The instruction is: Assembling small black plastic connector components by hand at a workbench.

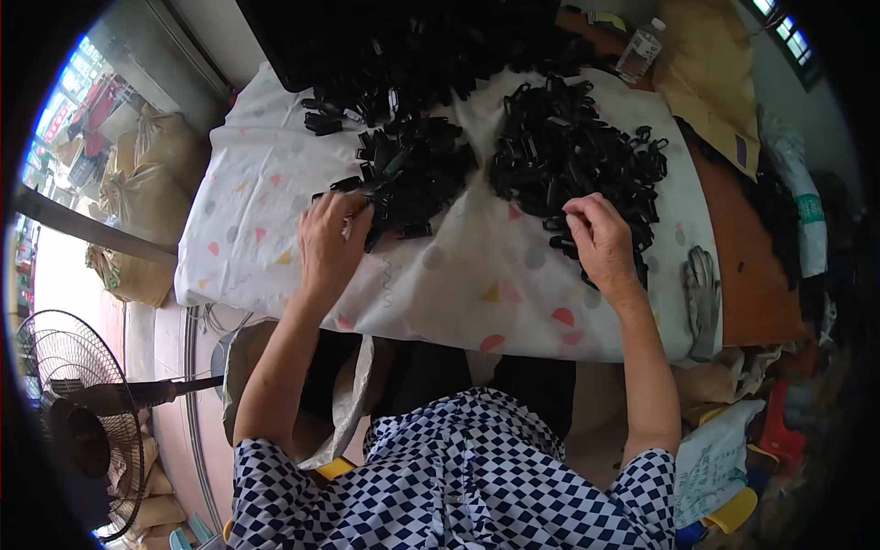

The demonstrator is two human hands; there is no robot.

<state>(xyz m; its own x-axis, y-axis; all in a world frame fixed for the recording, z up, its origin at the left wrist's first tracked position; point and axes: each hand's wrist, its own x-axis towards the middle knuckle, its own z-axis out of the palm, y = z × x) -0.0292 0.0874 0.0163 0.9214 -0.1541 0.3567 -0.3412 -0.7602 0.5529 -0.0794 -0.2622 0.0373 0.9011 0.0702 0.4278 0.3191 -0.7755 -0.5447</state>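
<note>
Patterned cloth (440,298) bears glossy, oblong black pieces (582,151).

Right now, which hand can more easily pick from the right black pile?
Probably the right hand: it's at the right pile, while the left hand is by the left pile.

black pieces (573,160), white shape-printed tablecloth (449,284), navy-and-white diamond-checked shirt (431,467)

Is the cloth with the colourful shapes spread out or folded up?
Spread out: the white cloth lies wide across the brown table, a bit creased, with small black pieces heaped on top.
</note>
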